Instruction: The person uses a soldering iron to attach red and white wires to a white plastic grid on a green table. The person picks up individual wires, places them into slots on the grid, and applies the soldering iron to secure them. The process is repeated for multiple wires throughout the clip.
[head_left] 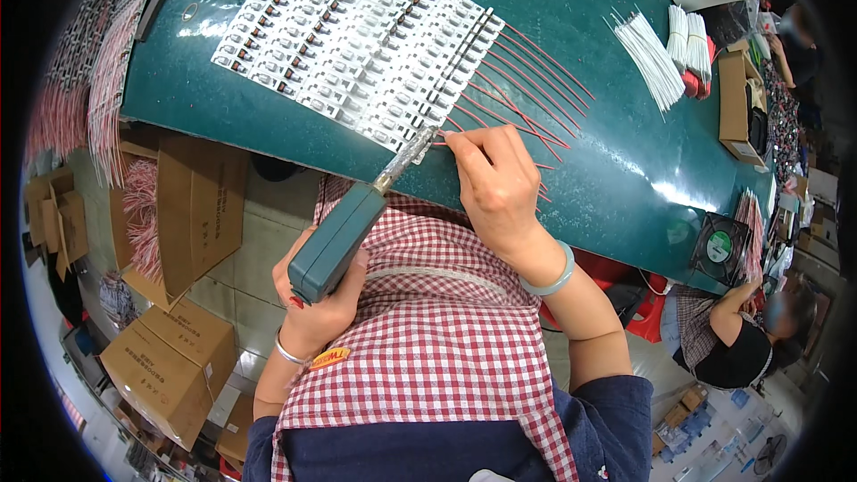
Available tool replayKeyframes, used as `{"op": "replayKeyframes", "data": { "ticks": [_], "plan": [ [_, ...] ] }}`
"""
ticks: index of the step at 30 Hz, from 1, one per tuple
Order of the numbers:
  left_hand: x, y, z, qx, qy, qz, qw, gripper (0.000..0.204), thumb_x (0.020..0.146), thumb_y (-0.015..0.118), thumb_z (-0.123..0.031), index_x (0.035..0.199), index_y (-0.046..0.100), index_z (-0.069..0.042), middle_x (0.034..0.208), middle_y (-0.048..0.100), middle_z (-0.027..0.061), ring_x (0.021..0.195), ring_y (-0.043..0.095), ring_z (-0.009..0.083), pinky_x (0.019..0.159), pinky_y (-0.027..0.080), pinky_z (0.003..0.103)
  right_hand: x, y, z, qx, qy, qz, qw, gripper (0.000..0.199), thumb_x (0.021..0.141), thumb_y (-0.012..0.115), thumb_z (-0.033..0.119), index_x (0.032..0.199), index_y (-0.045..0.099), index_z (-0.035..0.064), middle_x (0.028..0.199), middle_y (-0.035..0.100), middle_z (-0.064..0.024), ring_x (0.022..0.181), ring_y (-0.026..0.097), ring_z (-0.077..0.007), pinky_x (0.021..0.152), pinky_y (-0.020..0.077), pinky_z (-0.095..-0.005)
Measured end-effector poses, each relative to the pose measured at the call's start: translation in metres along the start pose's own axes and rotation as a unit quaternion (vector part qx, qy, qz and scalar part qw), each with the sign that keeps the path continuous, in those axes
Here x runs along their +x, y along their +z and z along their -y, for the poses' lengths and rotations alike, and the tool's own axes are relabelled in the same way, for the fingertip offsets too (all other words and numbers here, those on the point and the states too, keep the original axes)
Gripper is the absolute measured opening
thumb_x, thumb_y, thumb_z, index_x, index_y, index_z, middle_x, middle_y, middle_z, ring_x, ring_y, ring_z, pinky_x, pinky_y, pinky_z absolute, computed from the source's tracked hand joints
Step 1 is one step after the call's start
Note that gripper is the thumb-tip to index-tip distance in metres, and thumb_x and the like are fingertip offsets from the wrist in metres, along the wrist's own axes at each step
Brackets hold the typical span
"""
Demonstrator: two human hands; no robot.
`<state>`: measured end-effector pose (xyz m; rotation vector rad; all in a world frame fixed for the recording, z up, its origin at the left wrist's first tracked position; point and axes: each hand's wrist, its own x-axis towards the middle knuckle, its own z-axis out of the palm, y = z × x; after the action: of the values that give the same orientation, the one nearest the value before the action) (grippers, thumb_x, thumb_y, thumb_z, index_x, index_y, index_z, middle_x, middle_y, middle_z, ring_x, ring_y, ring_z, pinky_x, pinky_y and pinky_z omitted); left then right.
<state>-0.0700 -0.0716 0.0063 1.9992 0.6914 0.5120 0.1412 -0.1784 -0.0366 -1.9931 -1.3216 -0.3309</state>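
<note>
Left hand (pixel 321 314) is gripping a teal-handled tool (pixel 341 236), its metal tip pointing at the white panel's near corner, where the right hand (pixel 496 189) is pinching a thin red wire (pixel 443 132); can't tell if tip is touching. White panel (pixel 357 45) is lying flat, that corner close to the tabletop's (pixel 616 205) near edge, red wires (pixel 536 85) trailing off its right side. Farther out, loose white wires (pixel 650 61) are lying toward the tabletop's right edge.

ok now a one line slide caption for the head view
Left hand holds a green tool to the corner of a white panel; right hand holds a red wire there.
</note>
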Motion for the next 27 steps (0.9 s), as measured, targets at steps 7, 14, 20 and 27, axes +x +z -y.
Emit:
{"op": "replayKeyframes", "data": {
  "ticks": [7, 14, 20, 27],
  "plan": [
    [-0.014, 0.000, 0.009, -0.003, -0.009, -0.061, 0.998, 0.016, 0.078, 0.075, -0.004, 0.092, 0.071, 0.002, 0.082, 0.070, 0.0124, 0.066, 0.068, 0.0197, 0.059, 0.052, 0.029, -0.001, 0.002, 0.000, -0.011, -0.005, -0.006, 1.000, 0.023, 0.068, 0.068, -0.004, 0.091, 0.069, 0.0002, 0.080, 0.060, -0.0064, 0.073, 0.057, -0.0220, 0.060, 0.0478, -0.0323],
    [-0.012, -0.001, 0.009, -0.012, -0.004, -0.045, 0.999, 0.018, 0.076, 0.075, -0.002, 0.093, 0.070, 0.003, 0.084, 0.069, 0.0130, 0.066, 0.068, 0.0182, 0.059, 0.052, 0.028, -0.001, 0.003, 0.002, -0.015, -0.008, -0.025, 1.000, 0.022, 0.069, 0.069, -0.003, 0.090, 0.069, 0.0010, 0.081, 0.059, -0.0057, 0.073, 0.056, -0.0216, 0.059, 0.0474, -0.0321],
    [-0.013, -0.004, 0.005, -0.025, -0.026, -0.024, 0.999, 0.020, 0.074, 0.074, 0.001, 0.093, 0.069, 0.005, 0.086, 0.068, 0.0148, 0.069, 0.067, 0.0203, 0.062, 0.052, 0.028, -0.006, 0.000, 0.009, 0.000, -0.001, -0.016, 1.000, 0.025, 0.069, 0.074, -0.008, 0.092, 0.069, 0.0016, 0.080, 0.061, -0.0075, 0.070, 0.057, -0.0227, 0.059, 0.0475, -0.0322],
    [-0.012, -0.004, 0.005, -0.021, 0.000, -0.012, 1.000, 0.019, 0.074, 0.074, 0.003, 0.092, 0.068, 0.006, 0.085, 0.067, 0.0154, 0.069, 0.067, 0.0219, 0.062, 0.052, 0.028, -0.008, 0.003, 0.010, -0.005, 0.006, -0.011, 1.000, 0.024, 0.070, 0.075, -0.007, 0.092, 0.069, 0.0008, 0.080, 0.060, -0.0076, 0.071, 0.057, -0.0226, 0.060, 0.0477, -0.0332]
  ]
}}
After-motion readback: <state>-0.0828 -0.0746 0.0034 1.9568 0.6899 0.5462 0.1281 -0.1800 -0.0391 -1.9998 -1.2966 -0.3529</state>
